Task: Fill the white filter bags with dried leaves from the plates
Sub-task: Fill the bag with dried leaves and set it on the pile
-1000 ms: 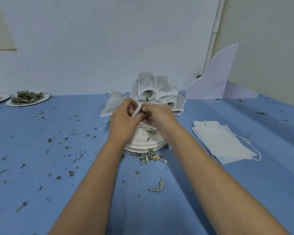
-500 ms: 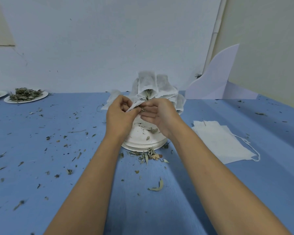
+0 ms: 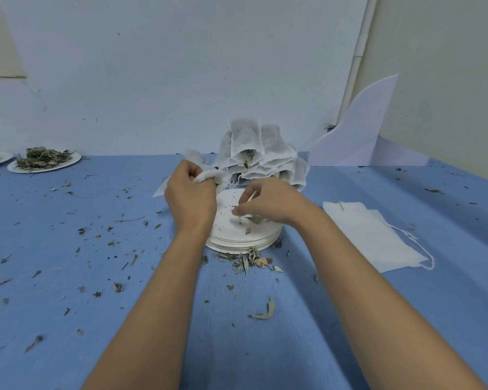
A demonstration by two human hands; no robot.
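Head view, centre frame: my left hand (image 3: 190, 197) grips one white filter bag (image 3: 210, 175). My right hand (image 3: 271, 205) pinches over one plate stack (image 3: 237, 237); I cannot tell what it holds. Two leaf plates (image 3: 44, 164) sit at left, a heap of filled bags (image 3: 254, 153) behind the stack, flat bags (image 3: 369, 235) at right.

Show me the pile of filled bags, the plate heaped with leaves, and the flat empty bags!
pile of filled bags (image 3: 244, 136), head view, front of the tallest bag.
plate heaped with leaves (image 3: 74, 159), head view, bare right rim.
flat empty bags (image 3: 369, 235), head view, middle of the top bag.
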